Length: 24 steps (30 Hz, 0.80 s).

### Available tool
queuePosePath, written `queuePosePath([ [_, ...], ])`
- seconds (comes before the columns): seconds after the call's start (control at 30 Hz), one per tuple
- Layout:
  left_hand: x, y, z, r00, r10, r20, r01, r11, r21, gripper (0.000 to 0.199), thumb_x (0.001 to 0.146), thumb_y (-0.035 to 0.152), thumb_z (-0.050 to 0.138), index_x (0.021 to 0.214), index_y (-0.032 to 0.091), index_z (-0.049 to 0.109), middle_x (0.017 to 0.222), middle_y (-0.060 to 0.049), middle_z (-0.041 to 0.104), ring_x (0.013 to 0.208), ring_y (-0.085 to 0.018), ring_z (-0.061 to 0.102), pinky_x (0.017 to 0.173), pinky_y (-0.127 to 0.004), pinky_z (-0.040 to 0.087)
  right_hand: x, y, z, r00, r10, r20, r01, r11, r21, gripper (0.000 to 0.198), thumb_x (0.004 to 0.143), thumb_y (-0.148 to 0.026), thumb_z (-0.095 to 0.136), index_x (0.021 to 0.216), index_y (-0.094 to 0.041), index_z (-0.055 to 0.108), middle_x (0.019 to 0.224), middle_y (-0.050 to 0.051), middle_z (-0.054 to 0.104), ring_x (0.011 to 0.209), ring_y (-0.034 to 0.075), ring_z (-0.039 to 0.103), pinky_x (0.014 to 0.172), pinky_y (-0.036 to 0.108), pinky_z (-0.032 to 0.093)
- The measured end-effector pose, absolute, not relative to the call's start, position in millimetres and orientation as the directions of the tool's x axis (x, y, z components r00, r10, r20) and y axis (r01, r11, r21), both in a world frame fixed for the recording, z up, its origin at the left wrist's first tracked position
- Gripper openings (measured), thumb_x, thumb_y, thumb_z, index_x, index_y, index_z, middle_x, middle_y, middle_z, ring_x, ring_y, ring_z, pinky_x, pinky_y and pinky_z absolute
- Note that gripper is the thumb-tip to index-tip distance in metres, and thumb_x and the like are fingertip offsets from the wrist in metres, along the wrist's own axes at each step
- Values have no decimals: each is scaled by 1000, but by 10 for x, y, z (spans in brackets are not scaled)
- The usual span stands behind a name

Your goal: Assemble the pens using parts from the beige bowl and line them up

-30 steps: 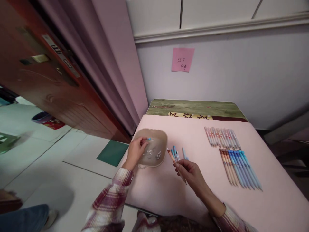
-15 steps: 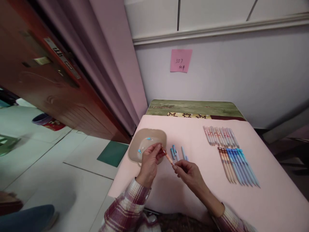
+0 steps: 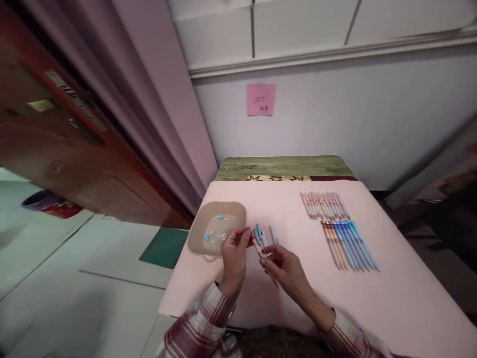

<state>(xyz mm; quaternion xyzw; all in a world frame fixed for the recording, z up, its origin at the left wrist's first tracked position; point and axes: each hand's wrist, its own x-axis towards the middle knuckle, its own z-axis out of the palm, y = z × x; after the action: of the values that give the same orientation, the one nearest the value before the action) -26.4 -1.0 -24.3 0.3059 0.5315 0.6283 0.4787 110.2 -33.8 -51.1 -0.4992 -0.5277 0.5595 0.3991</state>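
Note:
My left hand (image 3: 234, 253) pinches the upper, brownish end of a peach-coloured pen (image 3: 257, 245) between thumb and fingertips. My right hand (image 3: 288, 271) has its thumb and fingers closed on the same pen lower down, and the pen's tip end points out below them. The pen slants down to the right above the table. Just behind the hands lie several blue pen parts (image 3: 258, 231), with a light blue pen barrel (image 3: 273, 233) beside them. A beige plastic basin (image 3: 194, 228) to the left of my left hand holds small blue pieces (image 3: 206, 237) and clear bits.
On the right of the pink-covered table (image 3: 395, 308) lies a row of brown-and-peach and blue pens (image 3: 350, 246). Behind it is a row of clear pens with reddish patterns (image 3: 324, 205). A pink note (image 3: 261, 99) is stuck to the wall. A door (image 3: 74, 149) stands at the left.
The camera view has shifted, so the table things appear further left. Both hands keep hold of the pen, and its lower end now shows below my right hand's fingers.

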Motion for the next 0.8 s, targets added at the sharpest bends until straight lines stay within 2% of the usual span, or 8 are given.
queuePosePath([
  [0.07,-167,33,-318,-315,944,-102,-243,24,970,24,73,35,73,81,14,65,72,-2,67,67,-14,64,69,-29,55,1195,-366,-501,-113,989,-96,218,-69,-973,21,81,-40,64,85,-19,64,63,-1,64,55,14,57,52,23,40],
  [0.17,74,157,-438,-205,978,-49,-168,14,986,22,74,34,70,79,15,62,71,-1,65,66,-13,63,68,-28,54,1445,-371,-505,33,999,-18,496,-32,-868,17,81,-37,62,77,-22,66,68,-1,68,59,14,59,55,23,38],
  [0.3,569,398,-599,26,1000,9,47,-10,999,17,80,32,59,82,15,61,72,-2,65,68,-14,64,67,-27,52,1881,-341,-569,208,978,9,715,-146,-683,15,83,-36,60,77,-23,66,70,-2,69,62,14,61,57,24,34],
  [0.43,1115,676,-776,176,984,-16,165,-13,986,11,78,24,58,82,15,63,70,-3,66,65,-14,63,61,-24,49,2247,-270,-657,338,941,-23,799,-300,-521,18,86,-36,57,79,-23,67,73,0,70,69,17,63,56,25,30],
  [0.53,1431,861,-887,244,970,-25,271,-44,962,9,75,16,59,81,16,66,70,-2,67,66,-13,62,65,-24,47,2422,-167,-687,390,919,-59,826,-377,-420,19,87,-36,55,85,-22,68,81,4,72,73,18,65,57,25,31],
  [0.8,1732,1089,-1002,308,951,-32,515,-139,846,20,76,12,58,92,15,70,73,-6,67,74,-20,61,77,-32,45,2547,124,-708,383,921,-63,892,-387,-234,24,93,-31,49,94,-17,68,90,11,71,75,21,68,59,27,36],
])
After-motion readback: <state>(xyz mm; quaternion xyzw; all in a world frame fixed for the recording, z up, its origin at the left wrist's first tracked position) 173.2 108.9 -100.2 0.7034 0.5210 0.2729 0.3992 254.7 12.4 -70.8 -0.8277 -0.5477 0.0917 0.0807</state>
